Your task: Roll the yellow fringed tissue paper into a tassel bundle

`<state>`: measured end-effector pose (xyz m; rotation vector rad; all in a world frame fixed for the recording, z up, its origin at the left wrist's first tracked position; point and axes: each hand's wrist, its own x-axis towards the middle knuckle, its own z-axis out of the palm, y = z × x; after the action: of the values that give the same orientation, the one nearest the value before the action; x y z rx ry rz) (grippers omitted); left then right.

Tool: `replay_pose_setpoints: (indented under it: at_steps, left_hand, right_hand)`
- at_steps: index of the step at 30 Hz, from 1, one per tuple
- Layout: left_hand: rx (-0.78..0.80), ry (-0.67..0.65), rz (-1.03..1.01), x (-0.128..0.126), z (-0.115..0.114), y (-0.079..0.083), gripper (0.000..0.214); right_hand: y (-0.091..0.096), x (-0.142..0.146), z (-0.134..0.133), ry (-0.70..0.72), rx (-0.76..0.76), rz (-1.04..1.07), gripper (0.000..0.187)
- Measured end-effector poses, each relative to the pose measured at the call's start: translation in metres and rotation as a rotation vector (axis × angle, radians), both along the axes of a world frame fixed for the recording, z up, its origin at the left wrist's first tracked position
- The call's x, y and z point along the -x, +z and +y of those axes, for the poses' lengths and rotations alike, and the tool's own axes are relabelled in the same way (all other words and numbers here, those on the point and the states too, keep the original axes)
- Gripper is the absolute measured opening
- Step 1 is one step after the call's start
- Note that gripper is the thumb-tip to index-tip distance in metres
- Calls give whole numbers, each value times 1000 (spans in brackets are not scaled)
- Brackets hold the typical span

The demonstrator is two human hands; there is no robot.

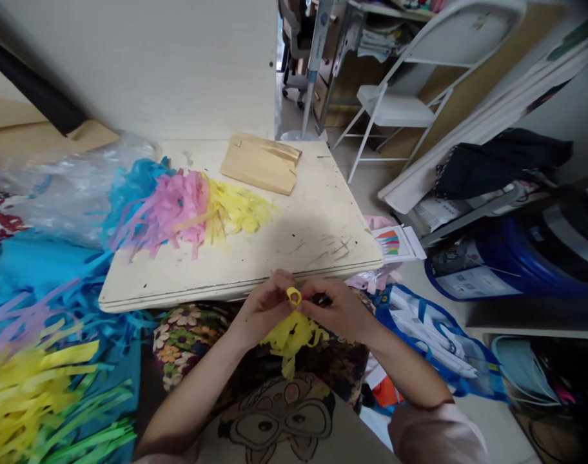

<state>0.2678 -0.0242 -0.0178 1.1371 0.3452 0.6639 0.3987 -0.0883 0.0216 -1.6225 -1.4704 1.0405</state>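
head view: a yellow fringed paper tassel (pixel 292 332) is pinched by the left hand (pixel 265 309) and right hand (pixel 340 309) over the lap, its top loop formed. finished-looking blue, pink and yellow tassels (pixel 178 203) lie on the board (pixel 274 251); loose fringe (pixel 37 380) seems left.

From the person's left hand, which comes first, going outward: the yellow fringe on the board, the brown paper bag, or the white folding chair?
Measured from the left hand, in the head view:
1. Yellow fringe, on the board just beyond the hand.
2. Brown paper bag, at the board's far edge.
3. White folding chair, on the floor past the board, far right.
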Motion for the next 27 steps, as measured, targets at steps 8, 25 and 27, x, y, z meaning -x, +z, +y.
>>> replay_pose_setpoints:
  at_steps: [8,25,27]
  left_hand:
    - [307,-352,198,12,6,-4,30]
    - [-103,-523,737,19,15,13,11]
    - [-86,-490,733,19,14,13,8]
  right_hand:
    - [-9,-15,1,546,279,19,10]
    - [-10,-13,6,738,434,-257,18]
    - [-10,-14,5,725,413,-293,20]
